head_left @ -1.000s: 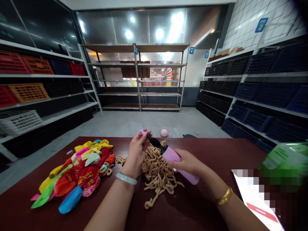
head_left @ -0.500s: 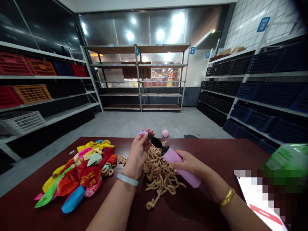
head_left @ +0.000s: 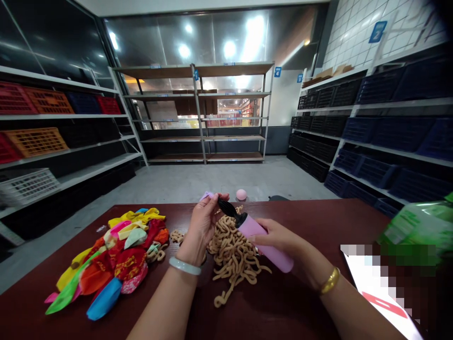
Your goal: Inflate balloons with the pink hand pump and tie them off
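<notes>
Pink tube (head_left: 273,255), black ribbed neck (head_left: 228,208), inside curled right grip (head_left: 278,234); left grip (head_left: 204,215) pinching lilac piece (head_left: 207,195).

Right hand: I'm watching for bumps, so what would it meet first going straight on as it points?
Likely the left hand, at the black end of the pink tube the right hand holds; depth is unclear.

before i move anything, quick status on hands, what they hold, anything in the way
Left hand pinching thin lilac scrap. Right hand gripping smooth pink-purple cylinder with black ribbed end. Heap of tan curled strands close beneath, might snag.
</notes>
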The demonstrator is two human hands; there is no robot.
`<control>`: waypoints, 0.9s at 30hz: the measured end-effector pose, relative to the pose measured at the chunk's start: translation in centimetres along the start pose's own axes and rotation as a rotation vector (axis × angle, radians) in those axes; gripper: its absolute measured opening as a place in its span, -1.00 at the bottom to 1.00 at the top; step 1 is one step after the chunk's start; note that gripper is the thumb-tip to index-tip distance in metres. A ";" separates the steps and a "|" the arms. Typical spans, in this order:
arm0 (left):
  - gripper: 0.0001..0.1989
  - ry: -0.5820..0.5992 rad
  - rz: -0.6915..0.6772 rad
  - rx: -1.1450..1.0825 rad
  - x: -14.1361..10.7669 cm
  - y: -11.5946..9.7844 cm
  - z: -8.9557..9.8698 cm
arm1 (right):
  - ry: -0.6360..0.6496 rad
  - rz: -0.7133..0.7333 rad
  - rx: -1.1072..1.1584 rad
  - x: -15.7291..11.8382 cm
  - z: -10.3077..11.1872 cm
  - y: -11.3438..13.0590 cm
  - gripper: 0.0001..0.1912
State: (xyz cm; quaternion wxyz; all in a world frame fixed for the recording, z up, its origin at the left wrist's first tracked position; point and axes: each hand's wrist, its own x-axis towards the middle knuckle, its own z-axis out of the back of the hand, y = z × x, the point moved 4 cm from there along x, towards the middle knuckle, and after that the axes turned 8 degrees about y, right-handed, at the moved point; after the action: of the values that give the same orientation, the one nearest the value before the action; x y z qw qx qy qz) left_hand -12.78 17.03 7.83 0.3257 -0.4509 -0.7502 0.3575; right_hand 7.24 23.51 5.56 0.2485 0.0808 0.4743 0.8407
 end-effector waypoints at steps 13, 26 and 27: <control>-0.73 -0.060 -0.033 0.033 -0.2 0.0 -0.3 | -0.143 0.008 -0.319 0.1 0.4 1.1 -0.51; -0.68 0.107 -0.067 -0.209 0.1 0.7 -0.6 | 0.046 0.000 0.121 0.1 -0.1 -0.2 -0.61; -0.68 0.109 -0.075 -0.212 0.2 0.7 -0.5 | 0.068 0.005 0.157 0.1 -0.2 -0.2 -0.60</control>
State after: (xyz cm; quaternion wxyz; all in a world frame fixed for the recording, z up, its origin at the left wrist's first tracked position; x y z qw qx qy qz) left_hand -12.14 17.54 7.53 0.3296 -0.4733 -0.7812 0.2388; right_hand 7.17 23.53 5.28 0.2233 0.0727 0.5468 0.8037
